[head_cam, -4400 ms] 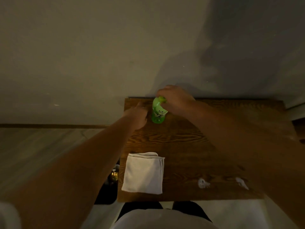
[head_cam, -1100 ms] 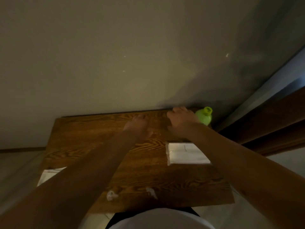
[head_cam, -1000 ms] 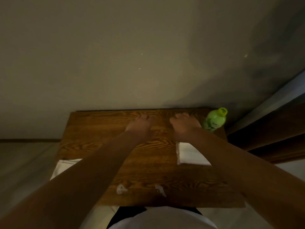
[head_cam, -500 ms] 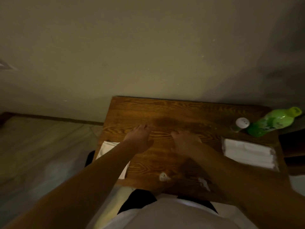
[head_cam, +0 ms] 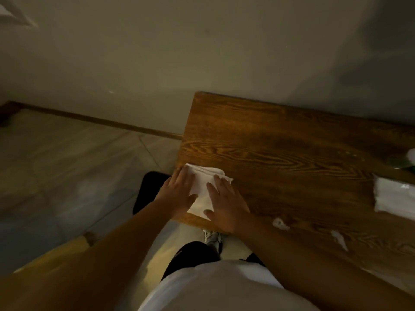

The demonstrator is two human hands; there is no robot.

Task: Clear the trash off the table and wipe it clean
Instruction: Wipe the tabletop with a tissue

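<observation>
A folded white cloth [head_cam: 203, 189] lies at the near left corner of the wooden table [head_cam: 280, 153]. My left hand [head_cam: 178, 194] rests flat on the cloth's left edge with fingers spread. Flat on its right side lies my right hand [head_cam: 224, 205]. Neither hand has closed around it. Two small white paper scraps [head_cam: 279, 223] [head_cam: 339, 239] lie near the table's front edge, to the right of my right forearm.
A white tissue pack [head_cam: 395, 198] sits at the table's right side, with a green bottle [head_cam: 409, 83] cut off by the right frame edge behind it. A black bin [head_cam: 149, 189] stands on the tiled floor left of the table. The wall runs behind.
Both hands have come back from the table's middle to its near left corner and now lie on the white cloth. My view has swung left, pushing the bottle and tissue pack to the right edge.
</observation>
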